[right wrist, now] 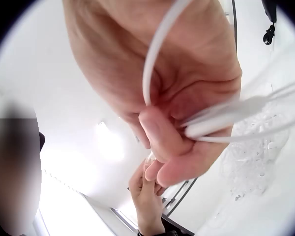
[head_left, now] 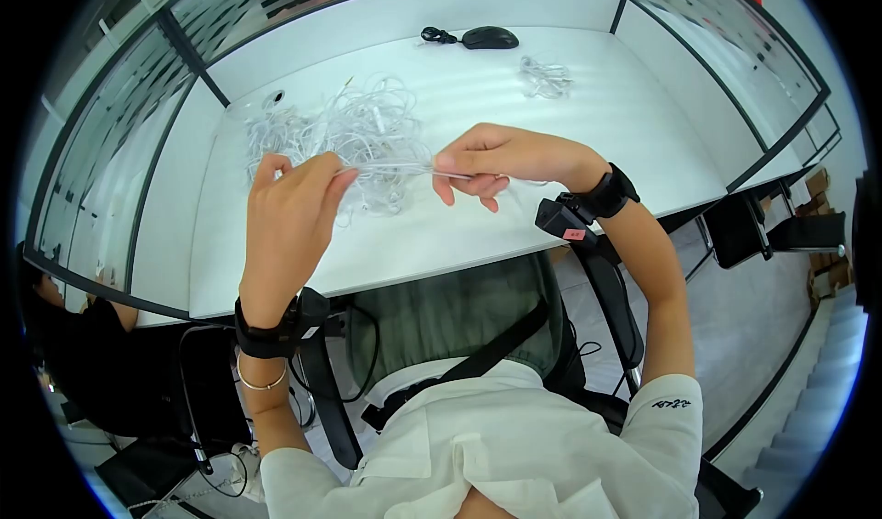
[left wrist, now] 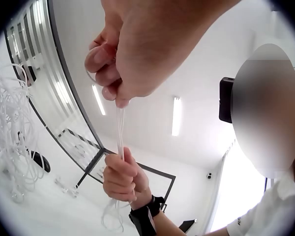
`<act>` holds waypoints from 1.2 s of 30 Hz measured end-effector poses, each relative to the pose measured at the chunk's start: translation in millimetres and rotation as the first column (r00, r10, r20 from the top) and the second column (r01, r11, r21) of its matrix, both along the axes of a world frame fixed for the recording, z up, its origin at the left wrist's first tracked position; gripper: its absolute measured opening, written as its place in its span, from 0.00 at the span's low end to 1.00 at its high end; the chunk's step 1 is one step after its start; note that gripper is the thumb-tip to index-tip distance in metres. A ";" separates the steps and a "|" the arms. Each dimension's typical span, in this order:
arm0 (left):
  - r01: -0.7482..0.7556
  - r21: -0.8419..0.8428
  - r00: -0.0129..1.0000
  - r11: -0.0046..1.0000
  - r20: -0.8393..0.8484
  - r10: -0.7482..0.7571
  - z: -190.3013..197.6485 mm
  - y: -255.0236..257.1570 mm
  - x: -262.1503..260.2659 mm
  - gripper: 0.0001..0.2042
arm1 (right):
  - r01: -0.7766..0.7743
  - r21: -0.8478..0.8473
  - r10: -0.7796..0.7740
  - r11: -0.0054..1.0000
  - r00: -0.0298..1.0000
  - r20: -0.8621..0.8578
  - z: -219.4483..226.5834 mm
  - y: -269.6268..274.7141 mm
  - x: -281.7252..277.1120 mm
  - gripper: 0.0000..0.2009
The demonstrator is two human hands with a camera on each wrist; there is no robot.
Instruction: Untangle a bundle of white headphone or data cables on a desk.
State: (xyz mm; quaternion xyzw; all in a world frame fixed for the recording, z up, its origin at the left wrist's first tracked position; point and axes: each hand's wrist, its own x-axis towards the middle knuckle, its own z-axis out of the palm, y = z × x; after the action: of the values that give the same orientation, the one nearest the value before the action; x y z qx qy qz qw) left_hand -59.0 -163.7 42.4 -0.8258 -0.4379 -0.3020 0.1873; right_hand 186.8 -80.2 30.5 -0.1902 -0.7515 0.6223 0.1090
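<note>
Several strands of thin white cable (head_left: 393, 166) stretch between my two hands above the white table. My left hand (head_left: 292, 220) pinches one end of the strands between thumb and fingers. To its right, my right hand (head_left: 505, 159) grips the other end, its fingers curled round the bundle. In the right wrist view a loop of the cable (right wrist: 154, 49) comes out over the palm, and loose strands trail from the other side. Behind the hands lies a large tangled heap of white cables (head_left: 372, 119).
A smaller bundle of white cable (head_left: 546, 78) lies at the back right. Near the back panel sits a black mouse (head_left: 490, 39) with its cord coiled. Low partitions with glass tops enclose the table (head_left: 634, 165). Another person (head_left: 101, 363) sits at the left.
</note>
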 end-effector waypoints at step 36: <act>0.726 -0.276 0.489 0.630 0.851 -0.191 -8.8 22.3 24.2 0.28 | 0.326 0.543 -0.224 0.774 0.943 -0.246 42.9 -19.5 7.1 0.19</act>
State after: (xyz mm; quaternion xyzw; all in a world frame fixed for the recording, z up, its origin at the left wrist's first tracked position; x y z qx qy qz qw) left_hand -34.8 -141.3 33.6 -0.7212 -0.2893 -0.4989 -0.3838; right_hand 193.9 -99.7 73.4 -0.2035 -0.8561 0.3564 0.3141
